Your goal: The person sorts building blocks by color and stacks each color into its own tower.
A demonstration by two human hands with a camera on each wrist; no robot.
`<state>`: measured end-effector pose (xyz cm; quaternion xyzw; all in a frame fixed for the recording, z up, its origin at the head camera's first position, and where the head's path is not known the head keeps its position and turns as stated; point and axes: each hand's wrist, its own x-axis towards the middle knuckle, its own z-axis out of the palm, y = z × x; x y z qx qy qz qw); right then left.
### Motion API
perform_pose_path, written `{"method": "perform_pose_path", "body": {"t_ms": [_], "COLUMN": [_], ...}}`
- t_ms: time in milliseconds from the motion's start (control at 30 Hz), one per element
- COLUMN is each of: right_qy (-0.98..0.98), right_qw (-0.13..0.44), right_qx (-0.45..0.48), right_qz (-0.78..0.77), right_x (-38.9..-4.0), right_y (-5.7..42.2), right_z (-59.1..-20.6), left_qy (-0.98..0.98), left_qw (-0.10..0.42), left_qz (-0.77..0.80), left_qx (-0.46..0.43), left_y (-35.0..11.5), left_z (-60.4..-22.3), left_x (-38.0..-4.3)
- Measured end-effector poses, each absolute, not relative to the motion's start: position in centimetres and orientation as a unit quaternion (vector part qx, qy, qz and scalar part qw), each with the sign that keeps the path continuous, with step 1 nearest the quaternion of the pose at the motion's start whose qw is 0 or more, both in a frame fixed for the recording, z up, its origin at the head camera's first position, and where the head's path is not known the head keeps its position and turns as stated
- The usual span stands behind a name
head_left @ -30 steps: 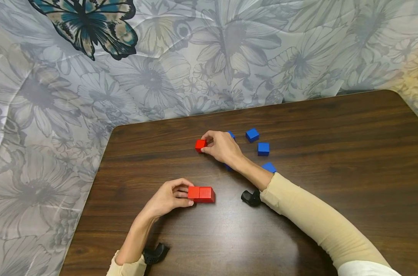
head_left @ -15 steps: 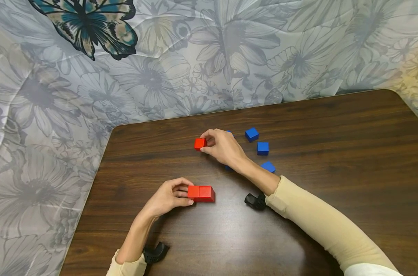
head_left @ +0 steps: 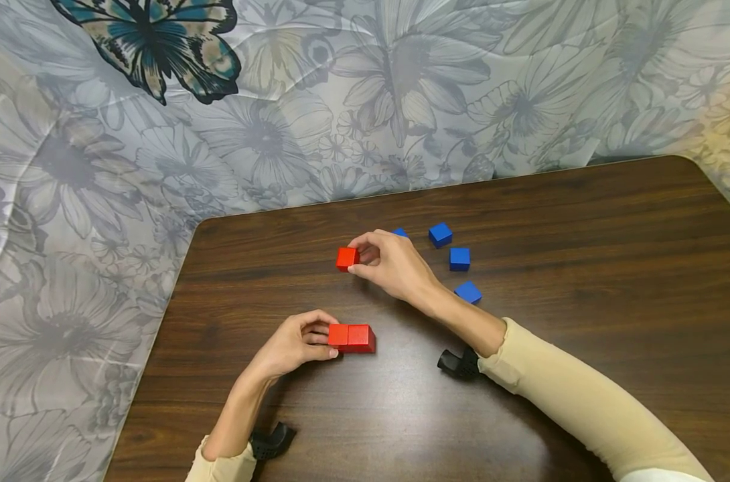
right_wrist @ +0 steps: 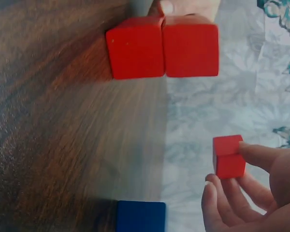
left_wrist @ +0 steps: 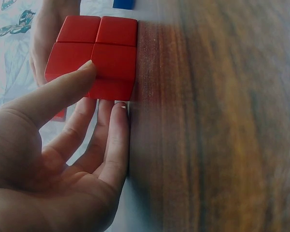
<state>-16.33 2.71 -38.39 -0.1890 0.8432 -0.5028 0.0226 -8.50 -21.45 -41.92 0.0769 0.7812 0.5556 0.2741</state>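
Near the middle of the table, red cubes (head_left: 358, 339) stand in two side-by-side stacks, each two high. My left hand (head_left: 293, 347) grips the left stack from the side, thumb on the near face and fingers behind it; the thumb (left_wrist: 77, 79) reaches the seam between upper and lower cubes. Farther back, my right hand (head_left: 395, 264) pinches a single red cube (head_left: 347, 259) between thumb and fingertips. In the right wrist view, that cube (right_wrist: 229, 157) is held up, apart from the stacks. Blue cubes lie beside and behind the right hand.
Several blue cubes, such as this blue cube (head_left: 459, 259), are scattered right of the right hand, some partly hidden by it. Black wrist devices (head_left: 272, 442) sit on both forearms. A patterned cloth (head_left: 268, 134) hangs behind the brown table (head_left: 582, 268).
My right hand has shifted slightly left and toward me with the red cube, its forearm swinging right and nearer. The left hand and stacked cubes have stayed put.
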Motion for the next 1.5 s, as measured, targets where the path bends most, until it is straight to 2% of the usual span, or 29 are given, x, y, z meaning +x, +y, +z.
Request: {"method": "perform_pose_path", "body": {"t_ms": [567,1500], "right_qy": [0.823,0.806], "right_qw": [0.037,0.037], "right_qx": [-0.219,-0.265], "right_qz": [-0.523,-0.528], "right_x": [-13.5,-11.0], "right_y": [3.6,4.3], "right_z": [-37.1,-37.5], "left_qy": [0.781,0.779], "left_qw": [0.277,0.28], "left_qz": [0.555,0.555], "left_qx": [0.073,0.078], "left_y": [-21.6,-21.3], "left_z": [-41.8,-41.9], "left_x": [-8.3,-8.6]}}
